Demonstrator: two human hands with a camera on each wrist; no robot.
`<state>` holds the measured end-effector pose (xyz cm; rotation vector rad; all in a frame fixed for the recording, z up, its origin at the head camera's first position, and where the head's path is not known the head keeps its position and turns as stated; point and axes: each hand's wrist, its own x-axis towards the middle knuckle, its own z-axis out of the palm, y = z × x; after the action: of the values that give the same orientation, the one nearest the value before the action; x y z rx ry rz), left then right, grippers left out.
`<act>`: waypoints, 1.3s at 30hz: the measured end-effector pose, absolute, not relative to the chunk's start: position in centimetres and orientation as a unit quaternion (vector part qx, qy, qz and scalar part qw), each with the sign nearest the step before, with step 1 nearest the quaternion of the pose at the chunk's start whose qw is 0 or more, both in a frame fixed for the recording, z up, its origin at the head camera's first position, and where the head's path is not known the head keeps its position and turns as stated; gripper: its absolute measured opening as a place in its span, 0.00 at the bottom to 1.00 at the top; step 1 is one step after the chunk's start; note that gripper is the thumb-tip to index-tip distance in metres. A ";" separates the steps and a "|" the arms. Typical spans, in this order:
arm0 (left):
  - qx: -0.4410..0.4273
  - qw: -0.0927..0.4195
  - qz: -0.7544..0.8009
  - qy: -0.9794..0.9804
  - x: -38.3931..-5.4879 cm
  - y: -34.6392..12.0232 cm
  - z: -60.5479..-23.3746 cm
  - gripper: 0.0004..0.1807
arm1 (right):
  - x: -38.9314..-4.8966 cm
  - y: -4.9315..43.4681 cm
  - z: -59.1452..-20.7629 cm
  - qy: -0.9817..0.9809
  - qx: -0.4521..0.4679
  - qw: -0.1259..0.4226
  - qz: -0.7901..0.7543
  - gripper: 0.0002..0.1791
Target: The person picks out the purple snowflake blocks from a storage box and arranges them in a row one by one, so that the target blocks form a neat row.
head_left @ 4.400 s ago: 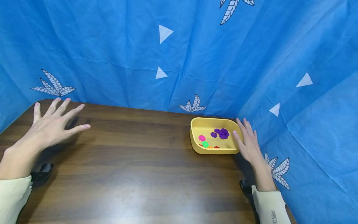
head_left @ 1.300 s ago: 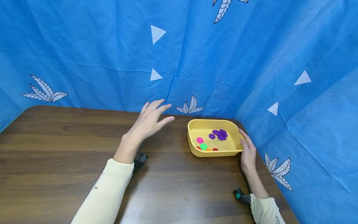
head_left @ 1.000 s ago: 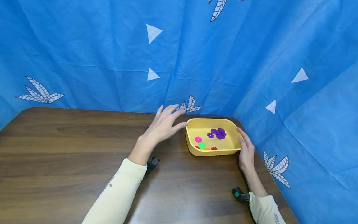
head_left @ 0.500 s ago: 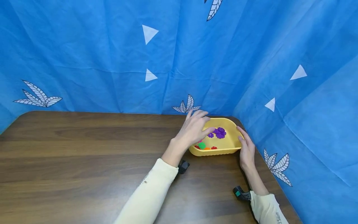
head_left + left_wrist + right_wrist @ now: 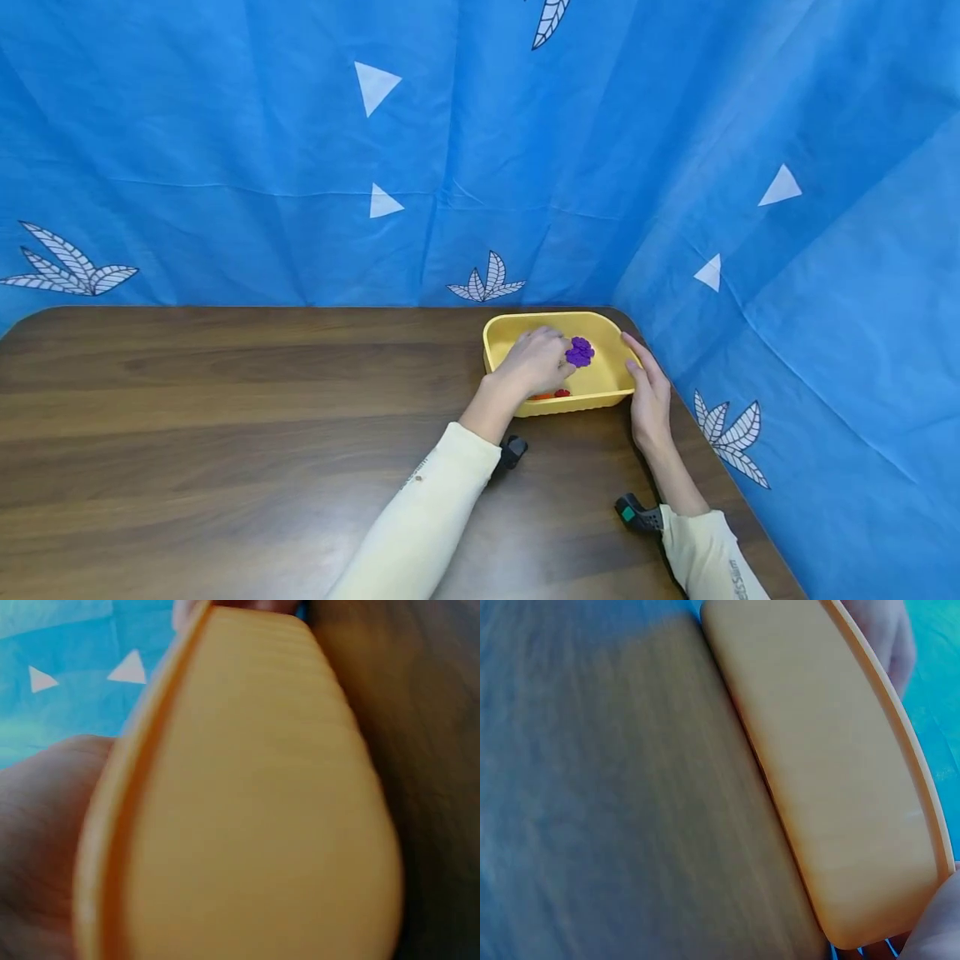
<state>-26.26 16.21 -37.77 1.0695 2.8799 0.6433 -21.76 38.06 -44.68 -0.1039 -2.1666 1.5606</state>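
Observation:
A yellow plastic tray stands near the table's far right corner. Inside lie small flower-shaped plastic discs: a purple cluster, plus a red disc and an orange one by the near wall. My left hand reaches down into the tray over its left part, fingertips right at the purple cluster; I cannot tell whether they pinch a disc. My right hand grips the tray's right end, thumb at the rim. In both wrist views the tray's outer wall fills much of the picture.
The brown wooden table stretches away to the left. A blue curtain with white triangles and leaf prints hangs along the back and right edges, close behind the tray. Black wrist cameras sit under both forearms.
My left hand has come from the far left across to the tray and down into it, now covering the pink and green discs. My right hand has taken hold of the tray's right end.

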 end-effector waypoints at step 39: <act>0.288 -0.012 0.172 0.942 -26.9 16.7 -39.2 0.15 | -22.2 38.3 -44.9 -0.788 -0.016 0.255 0.560 0.23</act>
<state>-26.87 16.72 -39.21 0.9102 2.9825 0.5457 -22.17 38.29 -44.85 -0.0425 -2.1400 1.5216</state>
